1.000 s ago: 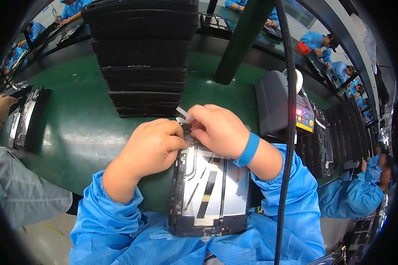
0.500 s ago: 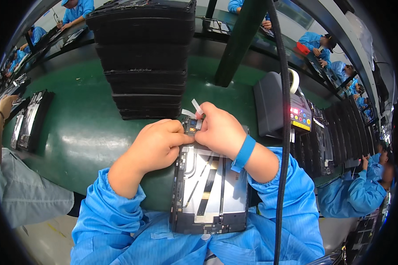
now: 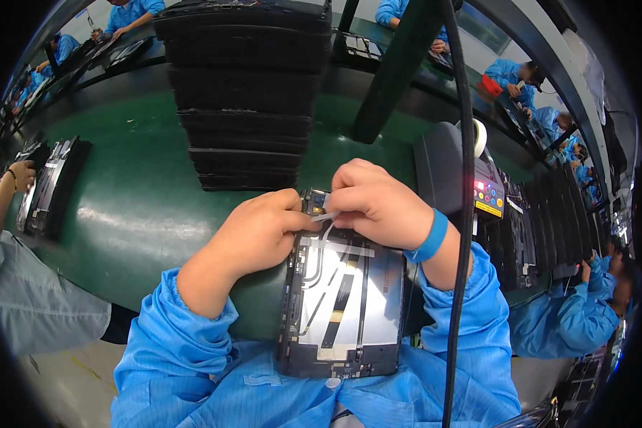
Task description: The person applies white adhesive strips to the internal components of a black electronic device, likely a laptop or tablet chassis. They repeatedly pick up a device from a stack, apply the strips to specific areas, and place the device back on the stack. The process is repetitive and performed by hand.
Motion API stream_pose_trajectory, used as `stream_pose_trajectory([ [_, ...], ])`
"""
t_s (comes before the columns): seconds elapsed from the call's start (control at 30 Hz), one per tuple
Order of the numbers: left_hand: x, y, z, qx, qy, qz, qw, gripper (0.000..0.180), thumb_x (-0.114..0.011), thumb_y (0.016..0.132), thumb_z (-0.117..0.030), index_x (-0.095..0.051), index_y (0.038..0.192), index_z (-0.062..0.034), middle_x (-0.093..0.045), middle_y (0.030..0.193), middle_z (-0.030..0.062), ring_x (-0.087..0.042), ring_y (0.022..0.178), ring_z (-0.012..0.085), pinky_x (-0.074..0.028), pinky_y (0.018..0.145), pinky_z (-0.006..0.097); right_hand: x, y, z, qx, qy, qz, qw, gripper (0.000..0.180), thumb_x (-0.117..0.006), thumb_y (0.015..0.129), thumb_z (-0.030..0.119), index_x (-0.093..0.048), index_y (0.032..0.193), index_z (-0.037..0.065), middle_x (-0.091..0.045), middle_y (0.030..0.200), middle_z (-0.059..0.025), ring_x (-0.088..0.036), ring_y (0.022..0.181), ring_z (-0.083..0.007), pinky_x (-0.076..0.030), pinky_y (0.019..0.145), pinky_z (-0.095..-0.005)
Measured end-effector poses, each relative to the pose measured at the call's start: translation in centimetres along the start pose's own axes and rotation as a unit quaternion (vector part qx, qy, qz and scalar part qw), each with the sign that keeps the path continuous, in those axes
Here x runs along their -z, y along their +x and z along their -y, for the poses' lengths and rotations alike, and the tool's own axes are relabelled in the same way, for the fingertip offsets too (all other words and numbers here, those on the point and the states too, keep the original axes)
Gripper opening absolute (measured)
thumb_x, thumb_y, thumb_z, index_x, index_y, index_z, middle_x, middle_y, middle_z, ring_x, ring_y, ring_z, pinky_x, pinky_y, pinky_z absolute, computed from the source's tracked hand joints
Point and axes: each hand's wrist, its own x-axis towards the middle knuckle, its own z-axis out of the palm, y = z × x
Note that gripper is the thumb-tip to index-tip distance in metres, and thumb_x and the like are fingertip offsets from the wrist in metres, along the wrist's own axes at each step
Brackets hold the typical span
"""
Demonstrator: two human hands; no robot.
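Note:
An opened tablet (image 3: 389, 314) with a silvery inner plate lies in front of me, its lower end against my blue smock. My left hand (image 3: 258, 234) grips its upper left corner, fingers curled and thumb pressed beside a small circuit board (image 3: 315, 201). Between the thumb and fingertips of my right hand (image 3: 378, 208) is a pale, narrow strip (image 3: 326, 216), held low over the board end. One end of the strip reaches my left thumb. A blue band circles my right wrist. My fingers hide part of the board.
A tall stack of black trays (image 3: 246, 107) stands beyond the tablet on the green table (image 3: 143, 214). A grey tape dispenser (image 3: 446, 171) is at right, behind a hanging black cable (image 3: 465, 214). At left, a co-worker's hand (image 3: 23, 175) is beside more opened devices (image 3: 53, 182).
The pale strip stood up from the board's far end; now it lies lower, toward my left thumb. My right hand has turned and moved slightly right. The view has shifted a little.

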Motion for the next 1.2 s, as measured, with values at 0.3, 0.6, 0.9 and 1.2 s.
stream_pose_trajectory([
  [0.3,0.0,-0.1,0.1,-0.01,0.013,-0.006,1.0,0.029,-0.059,0.071,0.0,-0.072,0.091,-0.016,-0.057,0.085,0.0052,-0.058,0.083,0.0253,-0.048,0.071,0.037,-1.3,0.9,0.7,-0.086,-0.074,-0.062,0.992,0.015,-0.074,0.067,0.012,-0.061,0.074,0.011,-0.057,0.078,-0.0032,-0.055,0.083,-0.0249,-0.039,0.08,-0.0376],
  [0.6,0.2,-0.1,-0.1,0.0,0.007,-0.002,1.0,0.028,-0.058,0.071,0.001,-0.072,0.09,-0.0156,-0.058,0.086,0.0051,-0.059,0.083,0.0257,-0.049,0.071,0.037,-0.5,0.0,-0.1,-0.018,-0.04,-0.017,0.999,0.013,-0.072,0.07,0.008,-0.061,0.076,0.009,-0.057,0.08,-0.0033,-0.053,0.086,-0.0253,-0.039,0.083,-0.039],
  [0.9,0.2,-0.2,0.3,-0.013,0.012,-0.01,1.0,0.027,-0.059,0.07,0.001,-0.071,0.088,-0.0143,-0.056,0.085,0.0054,-0.059,0.082,0.0258,-0.048,0.069,0.038,-1.4,1.0,1.4,-0.11,-0.05,-0.064,0.991,0.025,-0.077,0.066,0.015,-0.063,0.087,0.009,-0.059,0.078,-0.0034,-0.055,0.084,-0.0241,-0.041,0.081,-0.037],
  [1.2,0.2,0.1,0.0,-0.01,0.011,-0.002,1.0,0.027,-0.059,0.07,0.001,-0.071,0.088,-0.0146,-0.057,0.085,0.0055,-0.059,0.081,0.0256,-0.048,0.069,0.038,-2.9,0.1,0.1,-0.22,0.337,-0.055,0.914,0.021,-0.07,0.078,0.0,-0.058,0.094,0.003,-0.062,0.084,-0.0013,-0.059,0.08,-0.0077,-0.049,0.073,-0.0223],
])
